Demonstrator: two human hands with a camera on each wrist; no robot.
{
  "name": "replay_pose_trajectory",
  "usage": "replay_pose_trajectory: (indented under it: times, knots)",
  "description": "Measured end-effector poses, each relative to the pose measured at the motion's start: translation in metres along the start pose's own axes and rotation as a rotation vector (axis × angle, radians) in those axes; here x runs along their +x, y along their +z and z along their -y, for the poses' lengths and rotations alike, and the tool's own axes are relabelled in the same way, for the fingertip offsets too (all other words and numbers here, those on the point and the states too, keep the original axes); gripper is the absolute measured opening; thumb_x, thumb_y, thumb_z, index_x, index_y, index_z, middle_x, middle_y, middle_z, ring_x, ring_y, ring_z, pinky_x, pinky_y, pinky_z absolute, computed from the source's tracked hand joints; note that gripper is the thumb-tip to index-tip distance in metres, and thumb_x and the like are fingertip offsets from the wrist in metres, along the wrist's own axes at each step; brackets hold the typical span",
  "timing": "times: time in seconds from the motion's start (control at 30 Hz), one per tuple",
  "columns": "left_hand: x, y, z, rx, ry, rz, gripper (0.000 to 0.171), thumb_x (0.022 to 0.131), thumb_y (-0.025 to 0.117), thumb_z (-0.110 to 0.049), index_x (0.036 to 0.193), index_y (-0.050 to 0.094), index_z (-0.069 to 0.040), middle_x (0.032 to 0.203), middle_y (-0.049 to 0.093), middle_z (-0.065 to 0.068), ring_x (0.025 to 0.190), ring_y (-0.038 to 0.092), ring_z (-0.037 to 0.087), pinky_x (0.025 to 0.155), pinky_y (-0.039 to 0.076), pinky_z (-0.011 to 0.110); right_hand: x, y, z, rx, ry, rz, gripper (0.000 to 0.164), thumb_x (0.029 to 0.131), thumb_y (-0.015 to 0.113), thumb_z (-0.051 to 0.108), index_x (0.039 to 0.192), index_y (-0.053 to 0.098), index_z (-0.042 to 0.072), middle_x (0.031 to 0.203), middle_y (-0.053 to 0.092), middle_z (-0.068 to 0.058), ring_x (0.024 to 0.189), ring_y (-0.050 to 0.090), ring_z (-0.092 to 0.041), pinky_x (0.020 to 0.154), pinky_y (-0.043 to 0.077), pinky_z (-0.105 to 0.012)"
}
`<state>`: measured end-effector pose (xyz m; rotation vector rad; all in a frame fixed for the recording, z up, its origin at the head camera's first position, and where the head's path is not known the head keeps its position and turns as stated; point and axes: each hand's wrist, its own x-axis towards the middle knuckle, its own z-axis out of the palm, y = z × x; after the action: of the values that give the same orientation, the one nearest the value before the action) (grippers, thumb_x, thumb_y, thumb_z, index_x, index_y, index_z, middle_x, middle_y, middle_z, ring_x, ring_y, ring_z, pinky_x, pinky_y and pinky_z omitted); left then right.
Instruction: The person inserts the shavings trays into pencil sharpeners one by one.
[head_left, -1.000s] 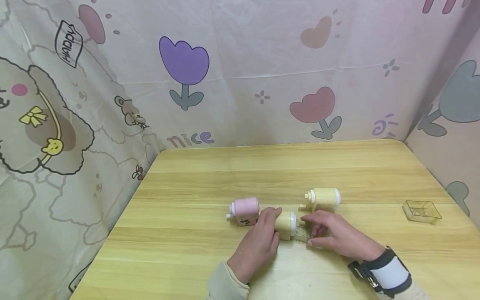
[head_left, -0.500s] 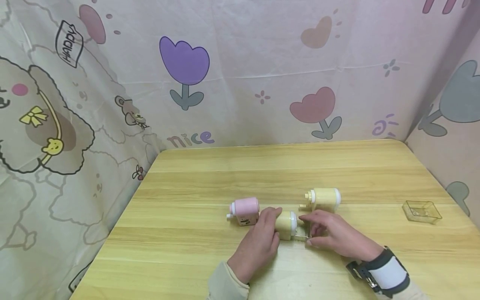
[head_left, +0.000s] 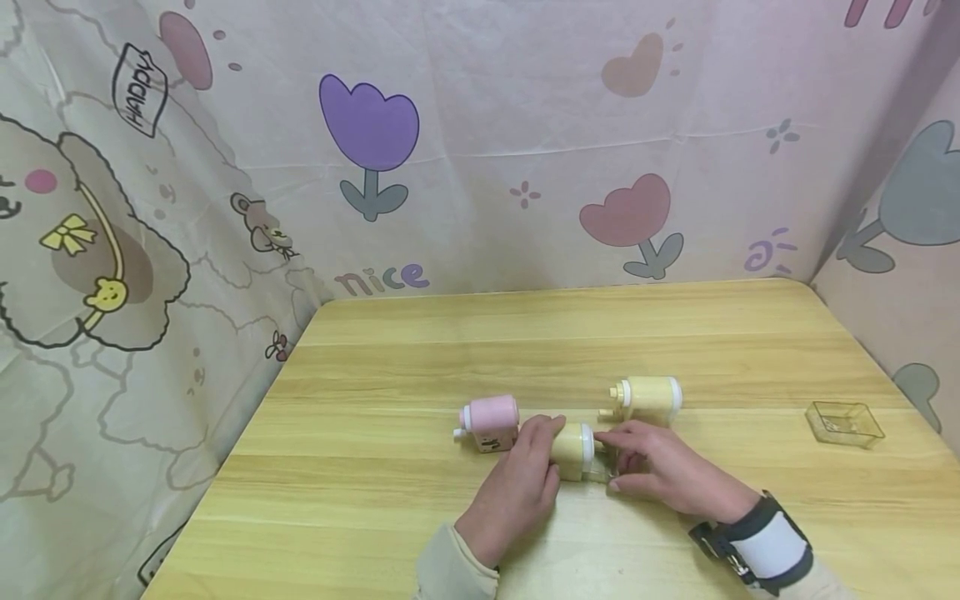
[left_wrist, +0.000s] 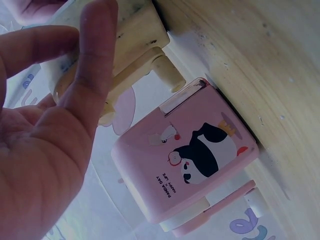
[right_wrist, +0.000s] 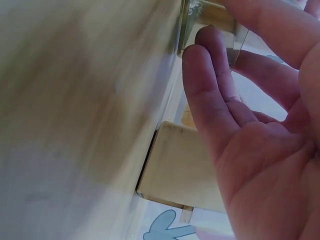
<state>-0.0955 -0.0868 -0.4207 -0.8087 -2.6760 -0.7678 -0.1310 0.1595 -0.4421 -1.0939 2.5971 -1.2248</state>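
My left hand (head_left: 517,483) grips a pale yellow crank pencil sharpener (head_left: 570,450) on the table, with its white-rimmed end facing right. At that end, my right hand (head_left: 667,471) pinches a clear shavings drawer (head_left: 598,476) between thumb and fingers. Most of the drawer lies inside the sharpener or behind the fingers; a corner of the clear drawer (right_wrist: 200,22) shows in the right wrist view. Just left of the left hand stands a pink pencil sharpener (head_left: 491,423), whose panda print faces the left wrist camera. The held sharpener's crank (left_wrist: 142,70) shows there too.
Behind the right hand stands a second pale yellow pencil sharpener (head_left: 651,396). A loose clear yellowish drawer (head_left: 843,425) lies near the right side of the wooden table (head_left: 360,467). Printed cloth (head_left: 487,125) hangs along the back and sides.
The right hand has shifted slightly left, moving the clear drawer further into the yellow pencil sharpener. The left hand keeps its hold in the same place.
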Motion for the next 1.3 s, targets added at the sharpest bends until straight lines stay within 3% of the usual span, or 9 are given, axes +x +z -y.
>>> replay_pose_trajectory:
  times: [0.27, 0.63, 1.0, 1.3]
  knots:
    - [0.000, 0.000, -0.001, -0.003, -0.024, 0.013, 0.053, 0.090, 0.055, -0.008, 0.141, 0.038, -0.007, 0.130, 0.048, 0.010, 0.102, 0.058, 0.017, 0.089, 0.047, 0.023, 0.005, 0.001, 0.004, -0.010, 0.056, 0.020, 0.062, 0.078, 0.075, 0.022, 0.133, 0.052, 0.003, 0.115, 0.058, -0.005, 0.081, 0.057, -0.006, 0.071, 0.052, -0.026]
    - [0.000, 0.000, -0.001, -0.009, -0.040, 0.032, 0.054, 0.091, 0.054, -0.009, 0.142, 0.038, -0.009, 0.132, 0.047, 0.010, 0.098, 0.059, 0.015, 0.087, 0.048, 0.023, 0.008, 0.004, 0.006, -0.032, 0.080, 0.004, 0.063, 0.077, 0.076, 0.025, 0.132, 0.052, 0.005, 0.101, 0.059, 0.003, 0.081, 0.056, -0.006, 0.071, 0.052, -0.027]
    - [0.001, 0.000, -0.003, -0.010, -0.068, 0.048, 0.054, 0.092, 0.054, -0.010, 0.143, 0.037, -0.011, 0.134, 0.046, 0.011, 0.092, 0.060, 0.015, 0.082, 0.050, 0.024, 0.012, 0.005, 0.009, -0.111, 0.076, -0.017, 0.060, 0.077, 0.076, 0.030, 0.129, 0.055, 0.008, 0.107, 0.058, 0.007, 0.087, 0.055, -0.005, 0.077, 0.051, -0.029]
    - [0.001, 0.000, -0.003, -0.002, -0.060, 0.044, 0.053, 0.092, 0.054, -0.010, 0.142, 0.038, -0.010, 0.133, 0.047, 0.012, 0.087, 0.060, 0.014, 0.078, 0.051, 0.023, 0.014, 0.006, 0.009, -0.178, 0.080, -0.026, 0.060, 0.076, 0.077, 0.031, 0.128, 0.056, 0.009, 0.116, 0.060, 0.003, 0.095, 0.055, -0.009, 0.085, 0.050, -0.035]
